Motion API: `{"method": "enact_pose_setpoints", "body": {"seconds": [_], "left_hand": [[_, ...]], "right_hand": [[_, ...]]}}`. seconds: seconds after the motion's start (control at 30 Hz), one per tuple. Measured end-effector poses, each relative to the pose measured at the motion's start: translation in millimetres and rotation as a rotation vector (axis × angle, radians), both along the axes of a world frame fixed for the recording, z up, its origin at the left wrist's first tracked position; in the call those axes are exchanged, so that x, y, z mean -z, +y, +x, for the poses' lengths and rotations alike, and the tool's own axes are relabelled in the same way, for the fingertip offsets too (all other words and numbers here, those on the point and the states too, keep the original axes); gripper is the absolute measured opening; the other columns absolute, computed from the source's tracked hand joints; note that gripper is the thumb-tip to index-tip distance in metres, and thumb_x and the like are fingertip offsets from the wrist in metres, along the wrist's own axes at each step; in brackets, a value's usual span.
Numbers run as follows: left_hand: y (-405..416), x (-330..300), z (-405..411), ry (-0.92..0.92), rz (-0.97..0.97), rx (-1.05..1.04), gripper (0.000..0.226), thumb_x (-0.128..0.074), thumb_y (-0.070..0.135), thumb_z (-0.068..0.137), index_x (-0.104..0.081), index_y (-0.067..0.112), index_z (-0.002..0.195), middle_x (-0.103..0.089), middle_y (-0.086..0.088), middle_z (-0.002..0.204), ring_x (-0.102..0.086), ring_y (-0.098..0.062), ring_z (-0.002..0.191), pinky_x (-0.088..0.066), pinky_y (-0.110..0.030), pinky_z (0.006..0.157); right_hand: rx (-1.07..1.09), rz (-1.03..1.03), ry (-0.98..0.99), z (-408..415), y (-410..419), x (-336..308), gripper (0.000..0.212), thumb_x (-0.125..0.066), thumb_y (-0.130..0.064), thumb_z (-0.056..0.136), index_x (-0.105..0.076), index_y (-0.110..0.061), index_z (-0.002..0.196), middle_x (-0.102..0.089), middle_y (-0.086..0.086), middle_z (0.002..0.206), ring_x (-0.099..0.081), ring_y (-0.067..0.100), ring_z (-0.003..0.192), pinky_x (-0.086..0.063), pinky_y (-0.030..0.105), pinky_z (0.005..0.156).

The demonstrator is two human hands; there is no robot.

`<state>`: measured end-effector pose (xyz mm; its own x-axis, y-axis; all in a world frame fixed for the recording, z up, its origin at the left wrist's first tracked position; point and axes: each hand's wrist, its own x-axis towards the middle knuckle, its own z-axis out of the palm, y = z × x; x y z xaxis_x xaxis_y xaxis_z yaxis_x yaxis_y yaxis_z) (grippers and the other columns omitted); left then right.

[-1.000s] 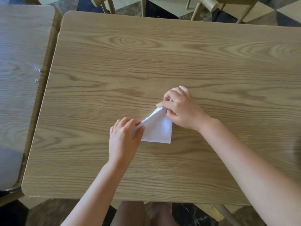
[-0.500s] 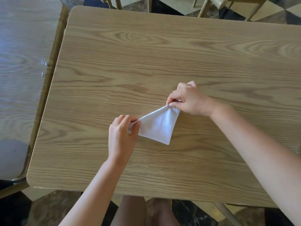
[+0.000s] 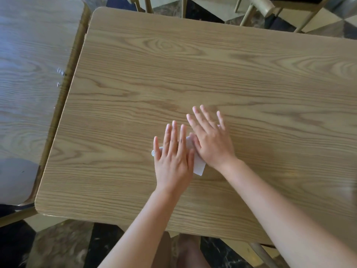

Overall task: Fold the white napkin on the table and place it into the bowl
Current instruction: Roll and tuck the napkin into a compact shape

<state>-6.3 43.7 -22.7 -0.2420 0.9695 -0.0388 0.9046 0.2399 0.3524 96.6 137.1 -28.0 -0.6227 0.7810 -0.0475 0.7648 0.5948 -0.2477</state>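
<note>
The white napkin [image 3: 199,166] lies folded on the wooden table [image 3: 212,74], mostly hidden under both hands; only a lower corner and small bits at the left and between the hands show. My left hand [image 3: 173,157] lies flat on its left part, fingers spread. My right hand [image 3: 210,140] lies flat on its right part, fingers spread and pointing away. Neither hand grips anything. No bowl is in view.
A second wooden table [image 3: 29,84] stands close on the left, separated by a narrow gap. Chair legs [image 3: 249,14] show beyond the far edge. A blurred object [image 3: 352,192] sits at the right border.
Both hands let go of the napkin's corners and now press flat on it with open fingers. The napkin went from a raised triangle to lying flat under the palms.
</note>
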Motion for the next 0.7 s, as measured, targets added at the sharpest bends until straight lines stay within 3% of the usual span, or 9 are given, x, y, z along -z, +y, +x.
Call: {"method": "enact_pose_setpoints", "body": {"seconds": [0.13,0.3,0.47,0.6,0.7], "left_hand": [[-1.1,20.0,-0.1,0.132,-0.082,0.048,0.060,-0.031,0.046,0.091,-0.032,0.017,0.144,-0.032,-0.006,0.151,-0.023,-0.024,0.141,-0.006,-0.049,0.113],[3.0,19.5,-2.2,0.140,-0.072,0.077,0.053,-0.032,0.036,0.092,-0.038,0.016,0.141,-0.039,-0.006,0.148,-0.031,-0.025,0.138,-0.013,-0.050,0.110],[-3.4,10.2,-13.6,0.147,-0.087,0.166,0.055,-0.031,0.033,0.092,-0.033,0.012,0.143,-0.034,-0.009,0.150,-0.026,-0.028,0.139,-0.012,-0.048,0.111],[-4.1,8.6,-16.0,0.135,-0.077,0.178,0.056,-0.034,0.031,0.090,-0.037,0.009,0.141,-0.040,-0.009,0.146,-0.032,-0.029,0.137,-0.012,-0.047,0.109],[-10.5,9.4,-25.8,0.128,-0.053,0.288,0.056,-0.034,0.034,0.092,-0.034,0.012,0.143,-0.037,-0.007,0.149,-0.028,-0.027,0.139,-0.020,-0.045,0.111]], "right_hand": [[0.021,-0.006,-0.059,1.3,1.6,13.3,0.051,-0.023,-0.032,0.094,-0.035,-0.015,0.141,-0.030,0.005,0.152,-0.019,0.021,0.142,-0.015,0.049,0.114],[0.000,-0.036,-0.036,0.4,6.3,10.5,0.052,-0.026,-0.032,0.094,-0.031,-0.019,0.143,-0.027,0.005,0.153,-0.019,0.023,0.143,-0.018,0.051,0.114],[-0.220,0.006,-0.091,31.7,-10.9,8.7,0.071,-0.034,-0.057,0.088,-0.014,-0.024,0.147,-0.006,0.008,0.156,-0.006,0.024,0.144,-0.004,0.053,0.115],[-0.199,-0.043,-0.091,43.0,-28.7,15.6,0.086,-0.036,-0.068,0.080,-0.001,-0.027,0.147,0.002,0.006,0.155,0.000,0.022,0.144,-0.004,0.051,0.115],[-0.195,-0.054,-0.086,41.5,-26.1,13.9,0.089,-0.036,-0.070,0.077,-0.001,-0.027,0.147,0.002,0.006,0.155,0.001,0.022,0.144,-0.006,0.051,0.116]]}}
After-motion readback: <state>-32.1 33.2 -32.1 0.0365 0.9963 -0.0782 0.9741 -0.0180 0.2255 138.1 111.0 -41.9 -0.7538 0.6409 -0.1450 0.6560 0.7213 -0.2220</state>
